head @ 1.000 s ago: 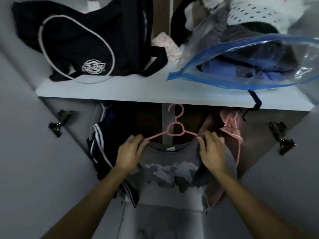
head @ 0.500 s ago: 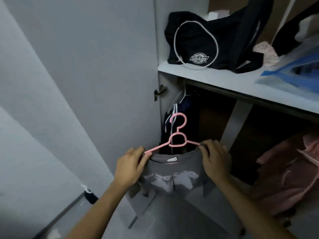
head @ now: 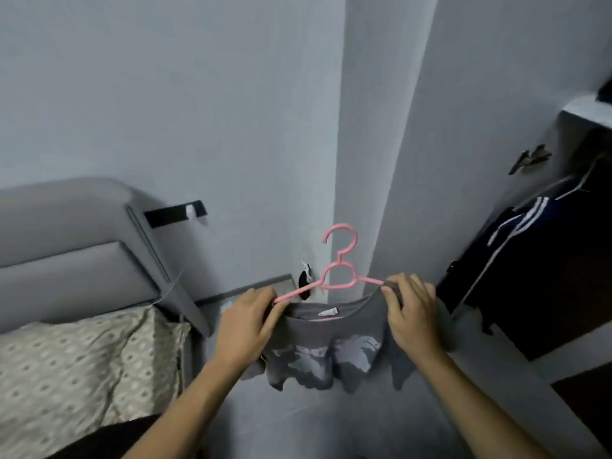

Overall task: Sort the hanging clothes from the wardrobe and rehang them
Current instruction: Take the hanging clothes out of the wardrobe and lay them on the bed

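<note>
Against the grey wall beside the bed (head: 82,352), your left hand (head: 246,329) and right hand (head: 412,318) pinch the shoulders of the grey T-shirt (head: 326,352) on its pink hanger (head: 337,276), long axis left-right between them, wardrobe (head: 530,276) at right.

Both ends of the pink hanger (head: 337,276) are covered by the hands. The grey shirt's (head: 326,354) print is too blurred to read. The wardrobe (head: 546,260) interior and bed (head: 82,359) run past the frame edges.
</note>
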The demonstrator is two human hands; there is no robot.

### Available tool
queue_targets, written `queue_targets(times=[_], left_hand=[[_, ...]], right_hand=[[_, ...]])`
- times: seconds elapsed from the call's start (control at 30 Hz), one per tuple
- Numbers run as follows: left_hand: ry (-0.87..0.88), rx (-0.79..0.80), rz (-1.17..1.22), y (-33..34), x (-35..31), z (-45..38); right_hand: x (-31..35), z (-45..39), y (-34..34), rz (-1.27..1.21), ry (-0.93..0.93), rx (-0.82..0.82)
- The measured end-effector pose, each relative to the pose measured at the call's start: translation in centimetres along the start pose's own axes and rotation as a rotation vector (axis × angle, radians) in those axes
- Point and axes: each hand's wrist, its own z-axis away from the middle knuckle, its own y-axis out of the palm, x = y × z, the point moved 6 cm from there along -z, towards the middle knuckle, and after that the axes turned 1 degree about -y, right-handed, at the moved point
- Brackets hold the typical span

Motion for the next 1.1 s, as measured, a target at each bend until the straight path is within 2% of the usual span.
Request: queue_targets(times=[0.13,0.37,0.5,0.67,0.9,1.1], left_hand=[[-0.166,-0.072,-0.138,-5.3,5.4,5.0],[-0.479,-0.190,-0.264,-13.1,9.9,15.2],[-0.672,-0.272,-0.377,-16.3,10.0,21.2],[-0.850,-0.351,-0.479,-18.7,8.2,28.6],[-1.098,-0.508,-0.471,-21.0,6.6,39.3],[-1.276,-0.631,-0.588,-25.0,7.6,47.5]], right_hand=[[6.4,-0.4,6.3,-0.149,-0.103,0.109],[18.1,-0.3,14.0,-0.365,-0.342,0.280],[24.5,1.1,16.3,-0.486,-0.470,0.352],[31.2,4.3,19.8,-0.619,-0.654,0.529],[42.0,10.9,21.4,-0.754,-0.876,0.661],[52.6,18.2,23.9,-0.780,-1.043,0.834]])
